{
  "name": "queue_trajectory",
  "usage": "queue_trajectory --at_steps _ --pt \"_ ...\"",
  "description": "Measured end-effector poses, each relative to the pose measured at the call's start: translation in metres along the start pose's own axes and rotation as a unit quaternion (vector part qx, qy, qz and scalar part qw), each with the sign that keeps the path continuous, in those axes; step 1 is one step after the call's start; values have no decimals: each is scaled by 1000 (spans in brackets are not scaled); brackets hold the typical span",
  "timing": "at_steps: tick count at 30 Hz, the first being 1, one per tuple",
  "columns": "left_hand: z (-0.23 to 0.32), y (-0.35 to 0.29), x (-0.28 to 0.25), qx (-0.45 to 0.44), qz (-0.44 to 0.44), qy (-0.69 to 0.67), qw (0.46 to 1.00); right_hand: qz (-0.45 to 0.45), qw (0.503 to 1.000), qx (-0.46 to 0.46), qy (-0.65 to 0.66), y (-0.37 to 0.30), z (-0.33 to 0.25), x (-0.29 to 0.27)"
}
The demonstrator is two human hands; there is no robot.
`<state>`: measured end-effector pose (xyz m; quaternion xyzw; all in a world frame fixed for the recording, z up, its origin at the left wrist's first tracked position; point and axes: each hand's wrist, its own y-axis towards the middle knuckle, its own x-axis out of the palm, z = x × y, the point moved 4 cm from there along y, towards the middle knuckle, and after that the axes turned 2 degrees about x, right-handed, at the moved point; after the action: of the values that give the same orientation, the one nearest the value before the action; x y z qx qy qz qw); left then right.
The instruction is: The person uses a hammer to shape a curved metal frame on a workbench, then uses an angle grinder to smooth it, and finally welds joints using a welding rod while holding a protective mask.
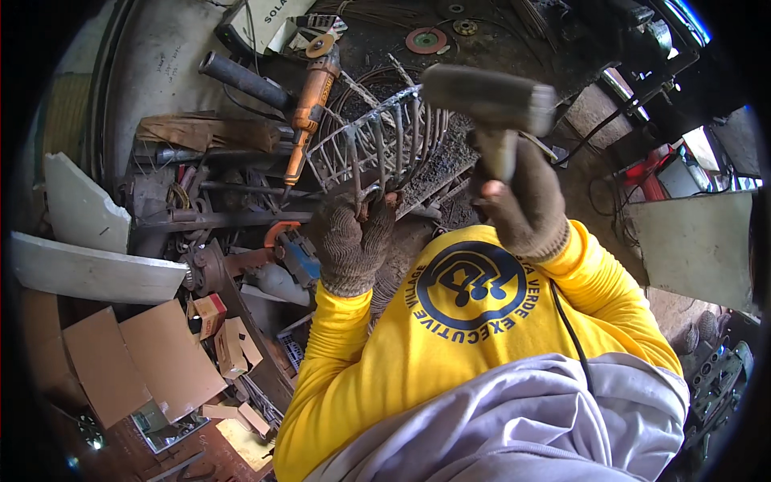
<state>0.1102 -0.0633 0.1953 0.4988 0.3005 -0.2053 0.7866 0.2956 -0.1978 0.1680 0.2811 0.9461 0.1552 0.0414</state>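
Observation:
My right hand (526, 201), in a brown knit glove, is closed round the short handle of a hammer (490, 100). Its heavy dark head is held up, slightly blurred, in front of the bench. In a matching glove, my left hand (349, 241) grips the near end of a welded metal rod frame (376, 140). Bent bars and thin ribs make up this curved, basket-like frame, which rests on the cluttered work surface. The hammer head overlaps its far right side in the picture, apart from it as far as I can tell.
An orange angle grinder (313, 96) lies left of the frame. Beyond it are a red-rimmed grinding disc (426, 40) and coiled wire. A blue bench tool (295, 255) stands beside my left wrist. Cardboard boxes (173, 353) and scrap fill the lower left; a pale panel (695, 249) stands right.

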Motion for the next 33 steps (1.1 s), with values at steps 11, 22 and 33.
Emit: queue_trajectory --at_steps 11,22,33 --pt "-10 -7 -7 -58 10 14 998 -13 999 -33 15 -13 -22 4" --pt "4 7 -12 -57 44 -8 997 -54 996 -73 -17 -6 -23 9" --pt "5 13 -7 12 54 40 998 -95 985 -93 -110 5 -33 0"
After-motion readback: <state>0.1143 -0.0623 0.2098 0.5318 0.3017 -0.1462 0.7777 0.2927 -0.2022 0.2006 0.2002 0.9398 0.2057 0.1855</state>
